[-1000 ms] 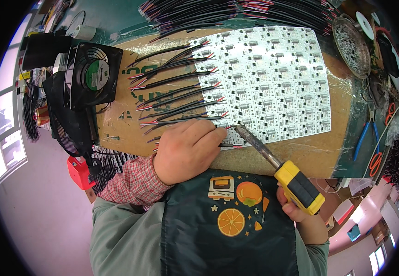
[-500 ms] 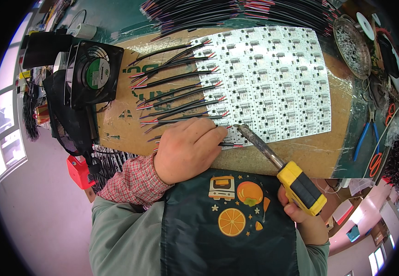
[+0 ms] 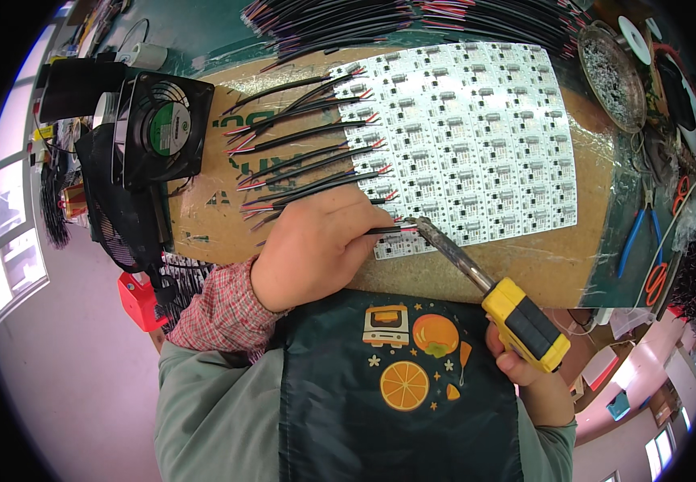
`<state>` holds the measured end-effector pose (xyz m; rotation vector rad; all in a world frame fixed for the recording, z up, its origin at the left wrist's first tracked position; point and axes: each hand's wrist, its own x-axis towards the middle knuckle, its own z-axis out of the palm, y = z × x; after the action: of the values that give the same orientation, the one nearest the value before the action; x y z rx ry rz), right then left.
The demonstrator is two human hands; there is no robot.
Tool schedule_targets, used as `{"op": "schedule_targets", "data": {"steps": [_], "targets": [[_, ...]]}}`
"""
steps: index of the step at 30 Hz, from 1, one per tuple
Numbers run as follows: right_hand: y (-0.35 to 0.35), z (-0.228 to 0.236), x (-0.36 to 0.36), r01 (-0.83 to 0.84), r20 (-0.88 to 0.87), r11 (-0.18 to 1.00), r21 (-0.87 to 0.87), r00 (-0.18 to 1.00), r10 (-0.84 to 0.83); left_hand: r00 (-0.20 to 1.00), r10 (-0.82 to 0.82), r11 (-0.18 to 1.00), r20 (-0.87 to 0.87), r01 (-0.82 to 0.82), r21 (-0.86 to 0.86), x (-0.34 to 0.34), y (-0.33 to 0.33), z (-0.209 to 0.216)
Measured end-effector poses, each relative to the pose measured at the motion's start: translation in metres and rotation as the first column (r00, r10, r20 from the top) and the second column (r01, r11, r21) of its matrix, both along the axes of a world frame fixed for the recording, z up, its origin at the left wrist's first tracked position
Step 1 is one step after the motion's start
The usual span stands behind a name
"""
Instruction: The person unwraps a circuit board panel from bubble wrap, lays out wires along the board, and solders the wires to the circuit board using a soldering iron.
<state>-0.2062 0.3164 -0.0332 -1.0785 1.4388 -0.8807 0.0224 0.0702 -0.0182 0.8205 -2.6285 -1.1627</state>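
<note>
A white panel of small circuit boards (image 3: 476, 136) lies on the brown cardboard, with dark electronic parts in rows. My left hand (image 3: 312, 245) is closed at its lower left corner, pinching a black cable (image 3: 384, 231) whose bare wire ends point right, onto the panel. My right hand (image 3: 516, 361) grips a soldering iron (image 3: 526, 325) by its yellow and black handle. The iron's tip meets the panel right at those wire ends; whether it touches them is too small to tell. Several black cables (image 3: 300, 145) with red and white ends extend from the panel's left edge.
A black fan (image 3: 163, 128) stands on the left. Bundles of cables (image 3: 332, 24) lie along the back. At the far right are a round dish of metallic scraps (image 3: 611, 80), a white spool (image 3: 635, 44), blue-handled pliers (image 3: 641, 233) and orange-handled scissors (image 3: 655, 283).
My left hand has shifted slightly left, and the cable's end has moved up from the panel's lower edge to the iron's tip. The iron has barely moved.
</note>
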Motion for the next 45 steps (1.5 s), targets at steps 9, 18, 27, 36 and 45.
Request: {"op": "schedule_targets", "data": {"steps": [9, 18, 27, 36, 45], "targets": [[0.012, -0.011, 0.003, 0.043, 0.049, 0.999, 0.017, 0.998, -0.044, 1.000, -0.009, 1.000, 0.001, 0.009, -0.029, -0.002, 0.002, 0.001], [0.007, -0.005, 0.000, -0.036, -0.026, 0.999, 0.022, 0.999, 0.037, 1.000, 0.004, 0.998, -0.022, -0.005, -0.065, -0.002, 0.004, -0.001], [0.011, -0.013, 0.001, -0.005, 0.049, 1.000, 0.008, 0.999, 0.005, 1.000, 0.007, 0.998, -0.011, -0.008, -0.066, -0.002, 0.005, -0.002], [0.015, -0.012, 0.000, -0.016, 0.033, 1.000, 0.024, 0.999, 0.015, 1.000, 0.019, 0.998, -0.013, -0.020, -0.058, -0.002, 0.006, -0.002], [0.002, 0.000, -0.001, -0.021, 0.015, 1.000, 0.009, 1.000, 0.021, 1.000, 0.009, 0.998, -0.018, -0.011, -0.065, -0.002, 0.005, -0.003]]}}
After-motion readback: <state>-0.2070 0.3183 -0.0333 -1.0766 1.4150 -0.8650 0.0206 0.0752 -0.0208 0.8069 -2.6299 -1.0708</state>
